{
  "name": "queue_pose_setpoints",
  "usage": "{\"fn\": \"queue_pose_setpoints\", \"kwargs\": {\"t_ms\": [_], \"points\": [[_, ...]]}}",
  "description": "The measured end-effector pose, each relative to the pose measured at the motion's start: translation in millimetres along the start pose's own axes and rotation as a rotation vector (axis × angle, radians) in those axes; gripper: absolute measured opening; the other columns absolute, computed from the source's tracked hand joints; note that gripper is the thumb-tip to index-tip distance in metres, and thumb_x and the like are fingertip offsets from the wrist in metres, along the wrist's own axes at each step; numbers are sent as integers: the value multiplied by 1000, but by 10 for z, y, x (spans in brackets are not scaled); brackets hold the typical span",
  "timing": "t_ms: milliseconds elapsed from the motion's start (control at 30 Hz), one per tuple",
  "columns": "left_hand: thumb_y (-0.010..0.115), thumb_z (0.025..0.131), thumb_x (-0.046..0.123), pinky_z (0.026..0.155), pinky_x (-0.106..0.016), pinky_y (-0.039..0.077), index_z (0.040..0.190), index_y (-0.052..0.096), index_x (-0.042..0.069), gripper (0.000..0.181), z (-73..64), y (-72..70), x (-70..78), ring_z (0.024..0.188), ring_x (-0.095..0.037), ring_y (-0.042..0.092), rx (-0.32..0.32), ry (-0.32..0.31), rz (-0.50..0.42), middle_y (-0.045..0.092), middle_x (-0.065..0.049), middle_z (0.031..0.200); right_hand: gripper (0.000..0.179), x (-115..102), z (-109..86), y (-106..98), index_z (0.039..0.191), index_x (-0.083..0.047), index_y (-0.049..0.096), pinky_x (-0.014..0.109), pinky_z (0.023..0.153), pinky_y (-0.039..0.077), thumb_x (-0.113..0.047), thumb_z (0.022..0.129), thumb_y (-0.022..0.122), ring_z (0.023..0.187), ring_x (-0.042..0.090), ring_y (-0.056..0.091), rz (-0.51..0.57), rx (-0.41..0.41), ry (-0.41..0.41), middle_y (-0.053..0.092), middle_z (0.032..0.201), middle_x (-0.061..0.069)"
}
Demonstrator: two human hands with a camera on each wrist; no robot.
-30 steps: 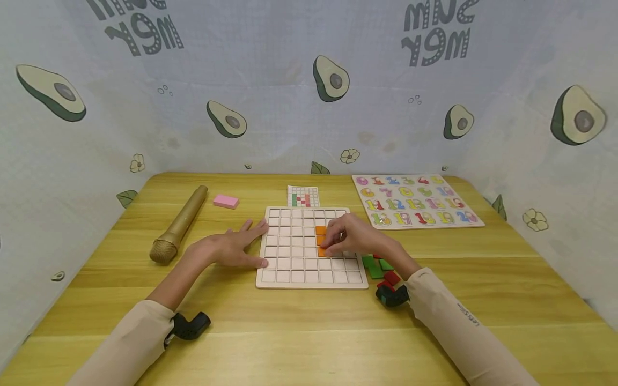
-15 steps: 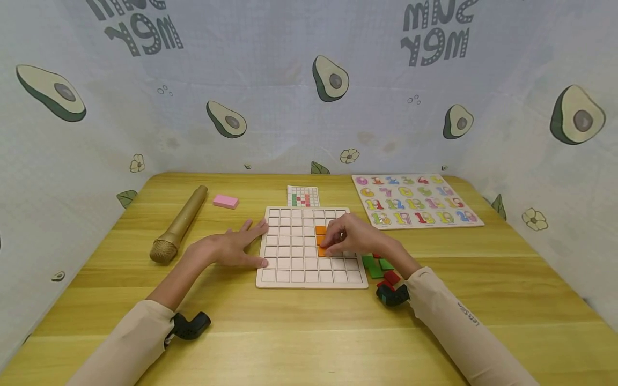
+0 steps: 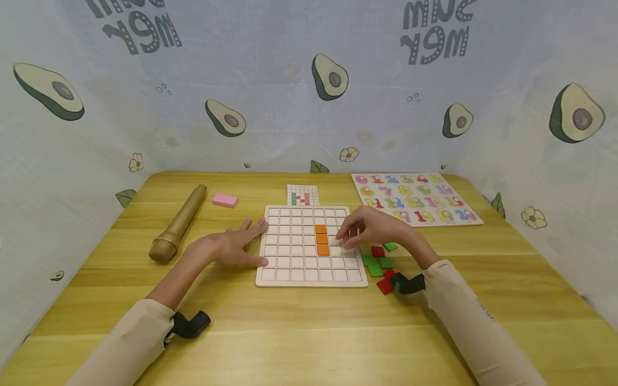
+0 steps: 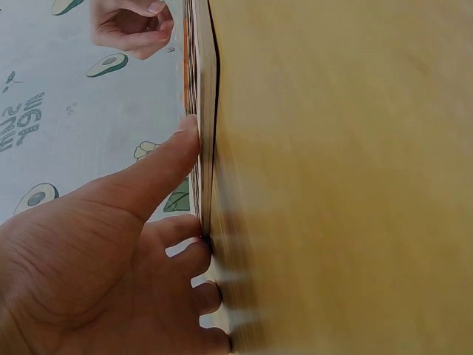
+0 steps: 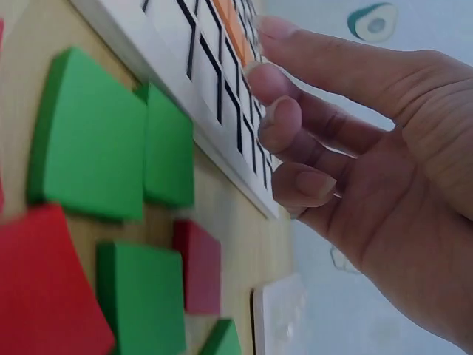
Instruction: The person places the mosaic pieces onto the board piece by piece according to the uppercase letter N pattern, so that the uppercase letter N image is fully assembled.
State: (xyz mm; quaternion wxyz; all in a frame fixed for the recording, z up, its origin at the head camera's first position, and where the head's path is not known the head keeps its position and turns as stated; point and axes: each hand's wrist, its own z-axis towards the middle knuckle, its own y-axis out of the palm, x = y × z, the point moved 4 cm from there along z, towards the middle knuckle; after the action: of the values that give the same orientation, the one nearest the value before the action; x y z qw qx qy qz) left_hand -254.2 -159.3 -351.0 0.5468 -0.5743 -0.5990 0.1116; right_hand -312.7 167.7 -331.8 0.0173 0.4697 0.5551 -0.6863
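Observation:
A white grid board (image 3: 297, 262) lies on the table, with three orange square tiles (image 3: 322, 239) set in one column of its cells. My left hand (image 3: 229, 249) rests at the board's left edge, fingers spread, thumb and fingertips on the rim. Over the right part of the board is my right hand (image 3: 370, 228), its fingers loosely bent. In the right wrist view a gap shows between thumb and fingers, with nothing held. Several green tiles (image 5: 92, 140) and red tiles (image 5: 44, 285) lie loose beside the board, below the right hand.
A small pattern card (image 3: 302, 195) lies just behind the board. At the back right is a number puzzle board (image 3: 410, 201), partly covered by the right hand. A gold microphone (image 3: 178, 222) and a pink block (image 3: 225, 200) lie to the left.
My right hand has let go of the lowest orange tile and moved right, uncovering the orange column. The left hand stays in place.

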Motion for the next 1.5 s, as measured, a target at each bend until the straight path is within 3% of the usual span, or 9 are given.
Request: {"fn": "queue_pose_setpoints", "kwargs": {"t_ms": [267,467,667,833,1100,1333,1500], "points": [[68,106,49,128,-72,0,175,6,8,102,2,-1,-1,166,-43,-6,-6,5,0,-3,-20,180,13,167,-154,-145,106,2,83,26,70,57,-2,94,83,78,22,65,52,-71,28,78,94,7],[68,102,59,128,-72,-3,175,5,13,107,22,3,-50,166,-41,-8,-12,13,-8,-5,-18,181,14,299,-259,-214,105,4,81,25,73,57,0,92,84,77,19,63,113,-148,121,76,92,9],[69,100,63,125,-77,-2,176,3,17,111,34,5,-63,162,-53,-8,-12,5,-4,-8,-21,180,19,353,-330,-248,105,8,75,24,71,56,3,89,85,75,16,60,161,-194,178,70,87,9],[67,105,54,127,-74,0,175,3,13,103,-5,-7,25,163,-50,-7,-17,-12,1,-7,-19,180,21,384,-353,-254,106,8,74,23,69,54,4,88,86,73,15,58,159,-202,203,68,84,8],[67,106,51,128,-71,-3,175,2,12,103,14,-12,0,164,-45,-10,-18,-10,1,-9,-18,180,23,389,-342,-261,105,7,73,24,67,48,3,87,87,72,15,52,127,-197,192,63,82,7],[67,106,51,128,-71,-3,175,2,10,103,19,-17,-7,165,-42,-10,-17,-5,2,-8,-18,180,19,387,-325,-267,100,3,75,24,68,48,-1,87,89,73,15,53,70,-190,260,64,82,3],[67,106,50,128,-72,-2,175,4,10,102,27,-13,2,165,-42,-8,-13,0,-4,-6,-18,180,18,383,-330,-256,98,2,76,25,68,49,-3,87,90,74,15,54,42,-176,260,66,83,3]]}}
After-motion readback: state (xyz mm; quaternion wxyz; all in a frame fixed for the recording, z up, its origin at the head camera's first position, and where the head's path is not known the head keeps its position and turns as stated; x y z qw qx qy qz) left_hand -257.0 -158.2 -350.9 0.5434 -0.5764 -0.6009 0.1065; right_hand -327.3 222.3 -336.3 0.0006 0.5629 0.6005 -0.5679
